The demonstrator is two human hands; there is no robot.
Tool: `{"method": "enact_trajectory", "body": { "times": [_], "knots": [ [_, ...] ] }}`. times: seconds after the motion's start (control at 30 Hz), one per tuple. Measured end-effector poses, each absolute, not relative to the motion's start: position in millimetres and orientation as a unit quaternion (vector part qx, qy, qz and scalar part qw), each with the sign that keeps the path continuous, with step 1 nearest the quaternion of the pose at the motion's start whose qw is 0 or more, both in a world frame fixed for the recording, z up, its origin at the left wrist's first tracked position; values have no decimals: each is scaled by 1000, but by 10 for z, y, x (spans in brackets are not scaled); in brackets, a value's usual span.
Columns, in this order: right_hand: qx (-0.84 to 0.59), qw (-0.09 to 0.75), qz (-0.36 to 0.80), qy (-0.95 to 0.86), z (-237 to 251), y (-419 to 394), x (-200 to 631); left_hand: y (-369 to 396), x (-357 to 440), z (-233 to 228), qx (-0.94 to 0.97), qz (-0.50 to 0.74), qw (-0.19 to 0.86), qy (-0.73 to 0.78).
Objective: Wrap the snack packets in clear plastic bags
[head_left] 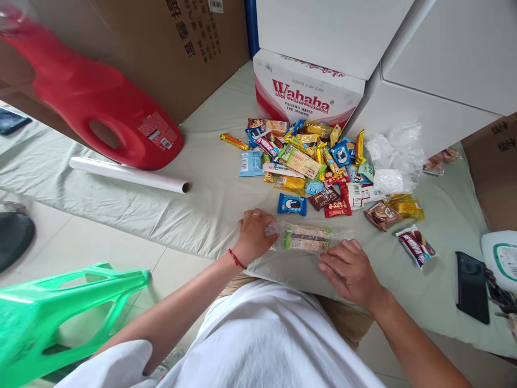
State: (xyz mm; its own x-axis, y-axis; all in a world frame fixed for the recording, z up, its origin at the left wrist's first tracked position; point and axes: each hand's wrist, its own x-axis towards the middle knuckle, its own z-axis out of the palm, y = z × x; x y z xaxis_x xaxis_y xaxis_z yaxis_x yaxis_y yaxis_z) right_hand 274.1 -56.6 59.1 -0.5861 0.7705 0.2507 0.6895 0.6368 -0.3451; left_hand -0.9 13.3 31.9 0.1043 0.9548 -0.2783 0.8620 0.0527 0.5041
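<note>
A clear plastic bag (307, 237) with a few wrapped snack bars inside lies on the pale green sheet (210, 194) right in front of me. My left hand (255, 235) grips the bag's left end; a red string is tied around its wrist. My right hand (350, 269) lies flat with fingers spread, its fingertips at the bag's right lower edge. Just beyond the bag spreads a pile of wrapped snacks (311, 161) in many colours. A blue packet (292, 204) lies closest to my left hand.
A red detergent jug (100, 116) and a white roll (129, 174) lie at left. A Wahaha water carton (302, 89) and white boxes stand behind the pile. Crumpled clear bags (393, 156) sit right of it, with a black phone (471, 286) at right. A green plastic stool (60, 315) stands lower left.
</note>
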Motion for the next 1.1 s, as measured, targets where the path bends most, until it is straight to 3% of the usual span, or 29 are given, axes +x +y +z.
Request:
{"method": "enact_trajectory", "body": {
  "times": [0.13, 0.3, 0.37, 0.53, 0.7, 0.8, 0.9, 1.0, 1.1],
  "knots": [
    [-456, 211, 15, -865, 720, -472, 2508, 88, 21, 275, 690, 125, 288, 652],
    [-408, 93, 46, -907, 476, -313, 2425, 75, -45, 332, 693, 166, 313, 627],
    [-400, 73, 66, -911, 340, -286, 2462, 61, -31, 383, 658, 198, 370, 625],
    [-392, 118, 108, -906, 208, -294, 2480, -5, 285, 437, 556, 259, 545, 572],
    [-411, 215, 221, -858, 400, -330, 2532, -91, 556, 311, 670, 303, 429, 525],
    [-521, 287, 165, -787, 421, -294, 2727, -136, 594, 222, 731, 273, 322, 536],
    [-639, 229, 66, -732, 270, -230, 2965, -141, 610, 156, 729, 264, 275, 568],
    [-670, 137, 102, -722, 90, -230, 3085, -101, 612, 122, 686, 276, 228, 633],
    [-680, 128, 93, -716, 37, -326, 2996, -60, 606, 129, 652, 236, 217, 687]
  ]
}}
